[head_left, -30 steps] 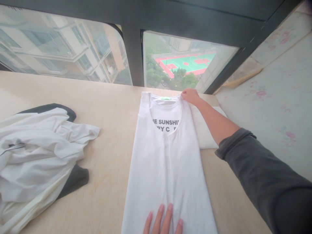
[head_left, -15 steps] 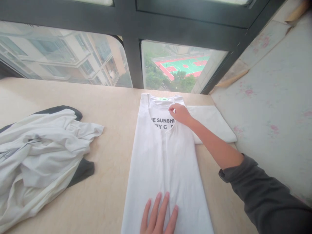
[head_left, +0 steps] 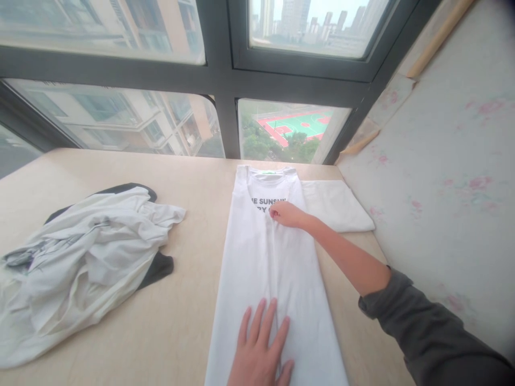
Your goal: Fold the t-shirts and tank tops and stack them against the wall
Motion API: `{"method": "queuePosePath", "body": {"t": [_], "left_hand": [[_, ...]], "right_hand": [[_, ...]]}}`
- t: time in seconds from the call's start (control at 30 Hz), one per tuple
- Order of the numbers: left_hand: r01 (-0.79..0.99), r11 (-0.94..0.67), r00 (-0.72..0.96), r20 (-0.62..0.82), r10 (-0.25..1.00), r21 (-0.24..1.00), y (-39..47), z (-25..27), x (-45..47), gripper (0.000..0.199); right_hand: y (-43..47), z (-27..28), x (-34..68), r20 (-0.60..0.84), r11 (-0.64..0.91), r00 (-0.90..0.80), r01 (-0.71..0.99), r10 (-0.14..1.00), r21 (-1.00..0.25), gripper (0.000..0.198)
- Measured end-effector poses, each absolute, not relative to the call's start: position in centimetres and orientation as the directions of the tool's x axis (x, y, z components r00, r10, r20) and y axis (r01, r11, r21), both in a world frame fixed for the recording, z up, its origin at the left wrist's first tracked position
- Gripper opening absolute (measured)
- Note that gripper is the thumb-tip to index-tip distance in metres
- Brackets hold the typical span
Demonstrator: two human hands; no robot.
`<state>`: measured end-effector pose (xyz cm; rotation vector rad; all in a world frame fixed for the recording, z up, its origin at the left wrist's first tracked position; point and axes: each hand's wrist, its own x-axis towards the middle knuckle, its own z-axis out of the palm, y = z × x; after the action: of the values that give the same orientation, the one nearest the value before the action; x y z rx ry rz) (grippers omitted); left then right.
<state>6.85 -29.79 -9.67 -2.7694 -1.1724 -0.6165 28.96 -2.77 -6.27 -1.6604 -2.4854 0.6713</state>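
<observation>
A white T-shirt (head_left: 247,262) with dark printed lettering lies on the wooden surface, both its sides folded inward to meet along the middle. Its collar points toward the window. My left hand (head_left: 259,346) rests flat on the lower part of the shirt, fingers spread across the centre seam of the folds. Just below the lettering, my right hand (head_left: 288,213) has its fingers closed at the upper corner of the right fold, pinching the cloth there. The palm of this hand hides some of the print.
To the left lies a crumpled white garment (head_left: 96,252) with dark parts. A folded white cloth (head_left: 338,206) sits beside the shirt on the right, near the flowered wall (head_left: 434,177). Dark window frames (head_left: 225,80) rise behind the wooden surface (head_left: 193,316).
My right hand has come down from near the collar to the top of the centre folds. My left hand stays flat on the shirt. The view has tilted upward.
</observation>
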Motion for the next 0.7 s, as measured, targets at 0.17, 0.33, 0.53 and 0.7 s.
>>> {"method": "queuePosePath", "body": {"t": [0.17,0.33,0.53,0.7], "left_hand": [[0.717,-0.691,0.631,0.337,0.699,0.093,-30.1,-9.2,6.7,0.055],[0.723,-0.690,0.651,0.298,0.698,0.036,-30.4,-9.1,6.5,0.061],[0.711,-0.703,0.684,0.248,0.686,-0.018,-30.6,-9.4,6.1,0.076],[0.710,-0.704,0.686,0.240,0.687,-0.014,-30.6,-9.5,6.4,0.077]], "right_hand": [[-3.5,-6.8,28.9,-0.138,0.300,-0.380,0.867,0.915,-0.398,0.024],[-3.8,-7.1,29.0,-0.144,0.295,-0.379,0.865,0.914,-0.406,0.020],[-3.5,-6.8,29.0,-0.096,0.277,-0.351,0.855,0.931,-0.439,0.013],[-3.6,-7.6,28.1,-0.039,0.235,-0.282,0.862,0.959,-0.449,0.016]]}}
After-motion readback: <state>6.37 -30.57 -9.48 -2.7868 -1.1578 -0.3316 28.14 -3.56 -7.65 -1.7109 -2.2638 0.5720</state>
